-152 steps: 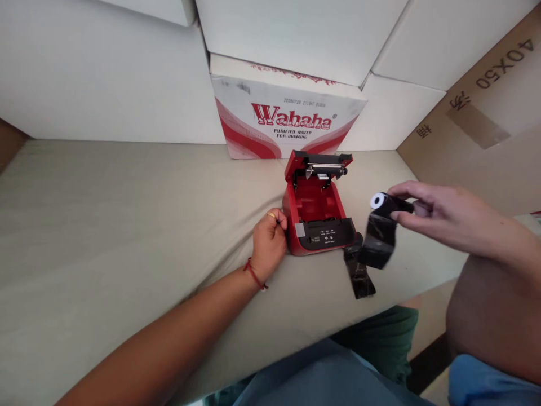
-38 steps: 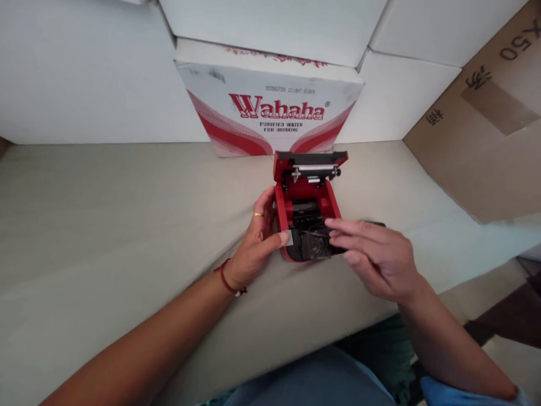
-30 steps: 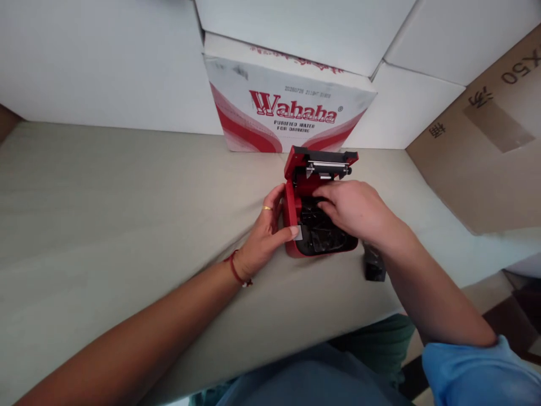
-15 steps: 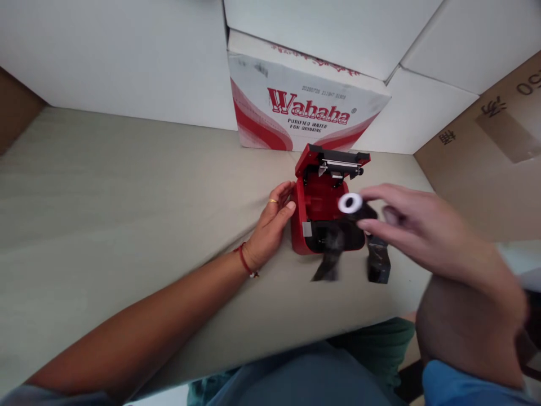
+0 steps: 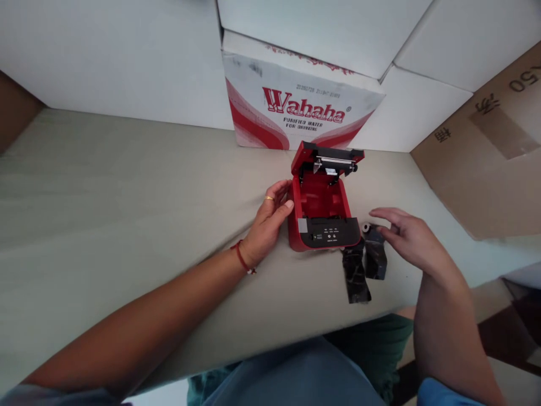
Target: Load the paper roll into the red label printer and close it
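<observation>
A small red and black printer stands on the covered table with its lid raised and its paper bay bare. My left hand lies along the printer's left wall, fingers stretched out and thumb apart, not wrapped around it. At the printer's front right corner lie two black shiny strips, a front strip and a right strip. A small pale-cored roll is at the upper end of the right strip. Beside it hovers my right hand, fingers apart with nothing visible between them.
A Wahaha water carton stands directly behind the printer, against white boxes. A brown cardboard box bounds the right side. The pale table cover stretches to the left, and its near edge borders my lap.
My right hand has let go of the white-cored black roll and drawn back to the right. The strip that hung from it now lies on the table. My left hand stays at the printer.
</observation>
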{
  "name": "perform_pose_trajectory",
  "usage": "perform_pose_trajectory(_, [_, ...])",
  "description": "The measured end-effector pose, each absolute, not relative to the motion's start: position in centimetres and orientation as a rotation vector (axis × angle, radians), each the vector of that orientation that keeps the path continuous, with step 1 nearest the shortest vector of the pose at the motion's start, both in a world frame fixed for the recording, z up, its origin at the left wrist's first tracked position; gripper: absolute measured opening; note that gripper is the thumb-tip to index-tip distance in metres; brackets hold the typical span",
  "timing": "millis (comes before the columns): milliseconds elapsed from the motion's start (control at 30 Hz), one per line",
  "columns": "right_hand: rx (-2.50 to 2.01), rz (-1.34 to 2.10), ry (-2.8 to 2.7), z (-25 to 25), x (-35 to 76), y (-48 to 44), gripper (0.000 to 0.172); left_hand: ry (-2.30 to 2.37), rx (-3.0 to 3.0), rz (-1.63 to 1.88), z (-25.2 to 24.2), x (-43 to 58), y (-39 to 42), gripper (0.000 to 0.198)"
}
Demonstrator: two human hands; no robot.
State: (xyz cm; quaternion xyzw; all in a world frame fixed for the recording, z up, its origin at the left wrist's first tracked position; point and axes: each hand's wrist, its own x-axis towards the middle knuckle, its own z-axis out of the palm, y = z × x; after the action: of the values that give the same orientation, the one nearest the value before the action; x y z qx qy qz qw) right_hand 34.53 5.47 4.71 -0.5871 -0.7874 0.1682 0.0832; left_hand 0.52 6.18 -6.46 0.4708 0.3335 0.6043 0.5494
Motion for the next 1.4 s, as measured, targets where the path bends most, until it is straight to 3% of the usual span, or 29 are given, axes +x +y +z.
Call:
perform_pose_trajectory(133, [-1.905,0.39,-2.42,2.4,36.2,6.8,0.043,0.746,1.13,1.422,-6.4,0.5,6.1,0.06])
perform_pose_trajectory(233, [-1.859,0.441,-2.462,2.9,36.6,6.4,0.034,0.736,1.111,1.415,-6.3,0.6,6.0,0.06])
perform_pose_trajectory(300, [-1.749,0.593,-2.492,5.6,37.1,5.3,0.027,0.73,1.103,1.412,-6.3,0.6,6.0,0.06])
perform_pose_trajectory(367, [-1.621,0.786,-2.503,9.9,37.8,4.0,0.031,0.722,1.1,1.409,-6.2,0.6,6.0,0.059])
perform_pose_trajectory(467, [-1.53,0.788,-2.54,16.4,37.3,3.2,0.034,0.724,1.109,1.404,-6.3,0.7,6.1,0.06])
perform_pose_trajectory(567, [-1.373,0.852,-2.59,18.8,33.5,4.5,0.035,0.826,1.169,1.411,-6.1,0.6,5.8,0.06])
perform_pose_trajectory(633, [-1.321,0.869,-2.641,17.5,29.7,6.1,0.037,0.986,1.29,1.489,-5.8,0.3,5.3,0.054])
perform_pose_trajectory(733, [-1.318,0.611,-2.699,13.7,24.2,8.2,0.038,1.13,1.64,1.72,-5.0,0.0,3.9,0.047])
perform_pose_trajectory(900, [-1.563,0.217,-2.8,9.6,19.1,9.5,0.04,0.824,2.39,1.76,-3.6,0.5,1.5,0.056])
perform_pose_trajectory(1100, [-1.569,0.199,-2.769,9.2,18.4,9.3,0.052,0.765,2.682,1.577,-3.1,1.2,0.5,0.045])
perform_pose_trajectory(1267, [-1.342,0.227,-2.336,10.4,21.5,8.0,0.026,0.751,2.734,1.593,-2.7,1.3,0.4,0.044])
perform_pose_trajectory(1400, [-1.277,-0.115,-1.947,10.9,22.9,9.3,0.037,0.745,2.74,1.643,-2.3,1.5,0.1,0.039])
